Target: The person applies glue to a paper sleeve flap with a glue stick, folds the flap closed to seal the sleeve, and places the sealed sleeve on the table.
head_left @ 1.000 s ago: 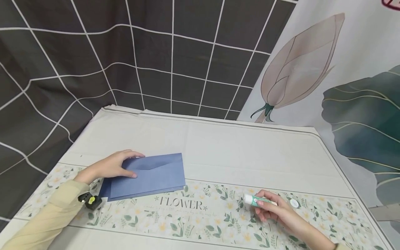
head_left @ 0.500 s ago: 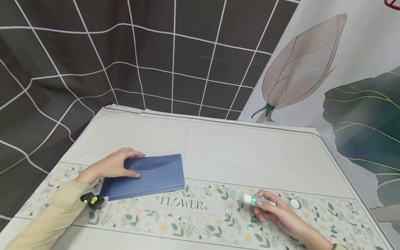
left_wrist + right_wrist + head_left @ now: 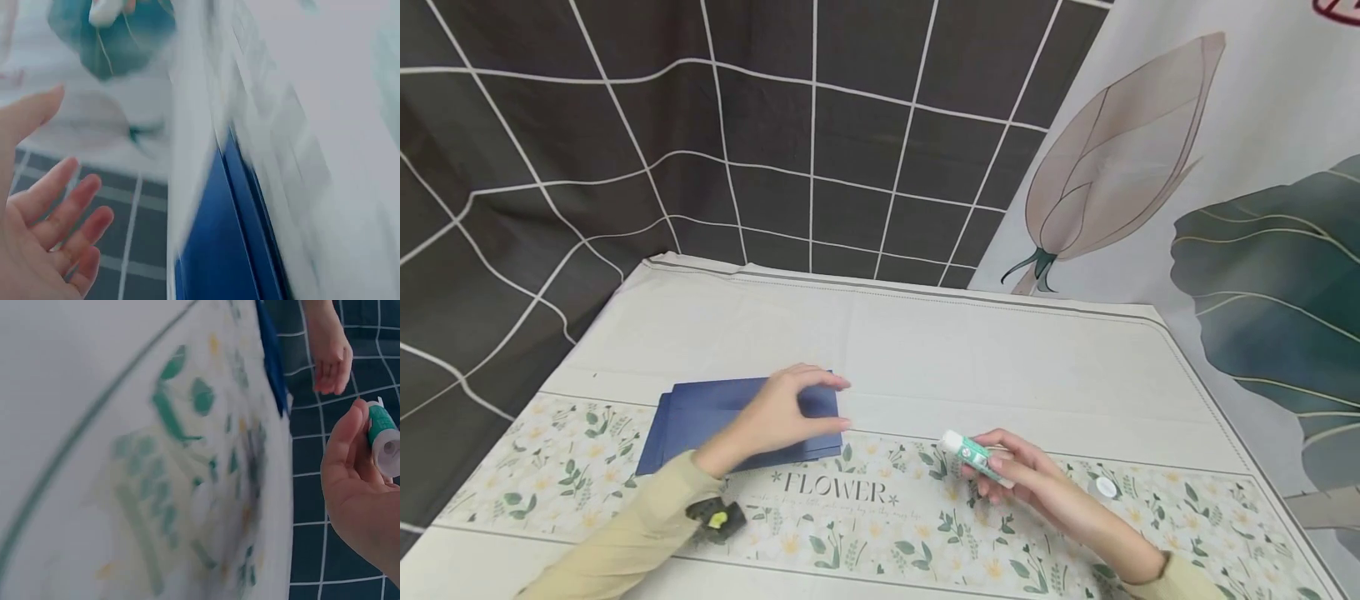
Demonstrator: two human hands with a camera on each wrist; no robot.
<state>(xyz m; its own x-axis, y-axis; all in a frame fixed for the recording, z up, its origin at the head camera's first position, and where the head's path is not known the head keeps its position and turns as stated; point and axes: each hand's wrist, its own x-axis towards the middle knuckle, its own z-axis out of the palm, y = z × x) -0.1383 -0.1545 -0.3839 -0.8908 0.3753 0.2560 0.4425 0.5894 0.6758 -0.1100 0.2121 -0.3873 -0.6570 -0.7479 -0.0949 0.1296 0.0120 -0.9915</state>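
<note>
Dark blue envelopes (image 3: 700, 417) lie in a slightly offset stack on the table's left half. Above the right part of this stack is my left hand (image 3: 782, 412), its thumb and fingers spread apart with nothing between them. The left wrist view shows that hand's relaxed fingers (image 3: 75, 200) clear of the blue stack (image 3: 219, 244). My right hand (image 3: 1018, 471) grips a green and white glue stick (image 3: 976, 456), its white end tilted up toward the left. In the right wrist view the glue stick (image 3: 381, 425) sits between thumb and fingers.
A small round white cap (image 3: 1106, 487) lies on the cloth right of my right hand. The white tablecloth (image 3: 962, 358) carries a floral band with the word FLOWER. Dark gridded fabric (image 3: 760, 125) and a leaf-print curtain hang behind the table.
My left hand has left the envelopes' left end and moved right, over their right part. The right hand has moved left and slightly up with the glue stick.
</note>
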